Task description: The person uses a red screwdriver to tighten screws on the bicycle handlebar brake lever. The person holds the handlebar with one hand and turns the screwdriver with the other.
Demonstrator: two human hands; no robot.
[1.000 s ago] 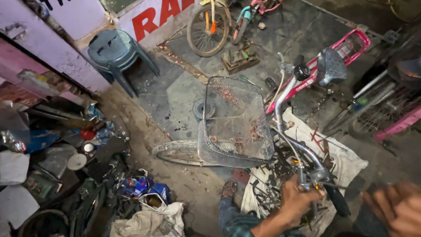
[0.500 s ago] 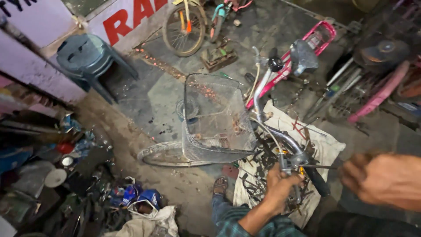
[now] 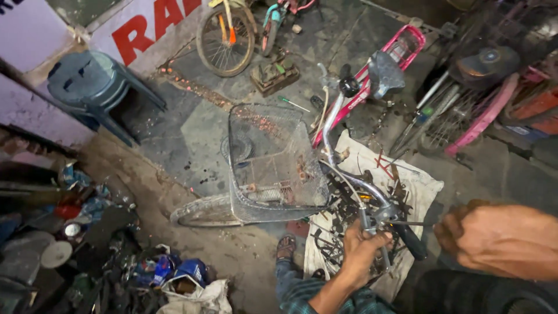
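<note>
A pink child's bicycle (image 3: 401,52) stands in front of me with chrome handlebars (image 3: 343,174) and a wire front basket (image 3: 267,168). My left hand (image 3: 360,256) is closed around the brake lever fitting (image 3: 378,218) beside the black right grip (image 3: 410,241). My right hand (image 3: 500,238) hovers just right of that grip, fingers curled, pinching a thin rod or tool (image 3: 415,223) that points at the lever fitting. My foot in a sandal (image 3: 286,247) rests below the basket.
A white cloth (image 3: 407,186) strewn with dark metal parts lies under the handlebars. Stacked grey plastic stools (image 3: 87,87) stand at the left; a yellow bicycle wheel (image 3: 224,38) and toolbox (image 3: 273,72) behind. More bicycles (image 3: 465,116) crowd the right. Clutter and bags (image 3: 174,279) fill the lower left.
The view shifted so the bicycle sits lower and more central. My right hand has come in from the right edge toward the grip. My left hand stayed on the lever fitting.
</note>
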